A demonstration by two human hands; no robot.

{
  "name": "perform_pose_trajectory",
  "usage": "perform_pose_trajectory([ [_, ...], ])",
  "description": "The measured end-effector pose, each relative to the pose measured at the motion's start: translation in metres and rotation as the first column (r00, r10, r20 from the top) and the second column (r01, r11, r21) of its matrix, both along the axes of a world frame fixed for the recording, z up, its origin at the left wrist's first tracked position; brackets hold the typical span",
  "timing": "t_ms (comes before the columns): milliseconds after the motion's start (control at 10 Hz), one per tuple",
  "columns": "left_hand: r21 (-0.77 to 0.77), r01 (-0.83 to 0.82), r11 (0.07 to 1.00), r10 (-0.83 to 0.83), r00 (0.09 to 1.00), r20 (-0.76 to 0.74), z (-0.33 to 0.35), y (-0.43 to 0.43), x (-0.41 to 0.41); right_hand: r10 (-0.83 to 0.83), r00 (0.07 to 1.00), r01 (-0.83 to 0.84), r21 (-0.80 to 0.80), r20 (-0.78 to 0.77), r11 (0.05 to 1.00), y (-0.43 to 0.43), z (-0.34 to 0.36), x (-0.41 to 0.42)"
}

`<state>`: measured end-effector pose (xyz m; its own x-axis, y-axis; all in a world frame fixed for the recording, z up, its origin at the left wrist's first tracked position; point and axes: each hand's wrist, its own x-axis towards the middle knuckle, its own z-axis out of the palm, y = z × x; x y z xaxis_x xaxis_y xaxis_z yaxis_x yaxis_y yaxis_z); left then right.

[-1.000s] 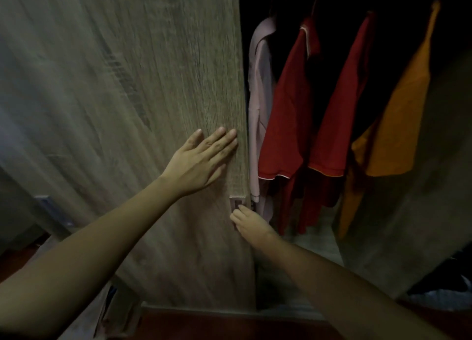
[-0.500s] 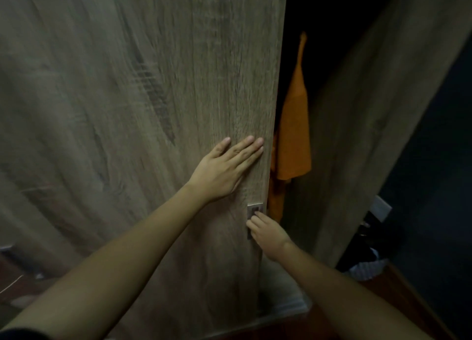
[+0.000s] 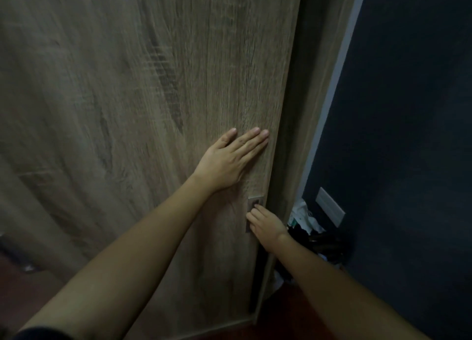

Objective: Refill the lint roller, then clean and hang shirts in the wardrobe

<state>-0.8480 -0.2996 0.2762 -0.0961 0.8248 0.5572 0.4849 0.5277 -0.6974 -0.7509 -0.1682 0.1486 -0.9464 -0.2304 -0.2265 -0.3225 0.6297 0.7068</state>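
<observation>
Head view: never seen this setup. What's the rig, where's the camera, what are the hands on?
No machine: a person works bare-handed; the one picture comes from a wide-angle camera worn on the head, looking forward and down. The left hand lies flat, fingers straight, on the brown wood-grain wardrobe door. The right hand touches the grey metal handle plate at the door's edge with its fingertips; whether they hook into it is unclear. Neither hand carries anything. Beside the wardrobe: a dark wall with a pale switch plate.

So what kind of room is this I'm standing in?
Probably a bedroom at home: a tall wood-grain wardrobe door with a recessed metal pull, a dark wall carrying a pale wall plate, and clutter heaped below it.
</observation>
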Motion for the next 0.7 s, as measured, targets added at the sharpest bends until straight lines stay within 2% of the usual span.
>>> perform_pose_trajectory([
  [500,0.007,-0.066,0.998,0.066,0.998,0.007,-0.004,0.057,0.024,0.023,1.0,-0.024,-0.132,-0.013,0.991,0.057,0.0,0.012],
  [600,0.081,-0.031,0.996,0.025,0.997,0.073,-0.001,0.064,0.035,0.033,0.999,-0.029,-0.229,0.011,0.973,0.059,0.002,0.02],
  [700,0.2,0.079,0.977,-0.099,0.991,0.09,-0.004,0.069,0.046,0.031,0.999,-0.014,-0.402,0.036,0.916,0.064,-0.003,0.038],
])
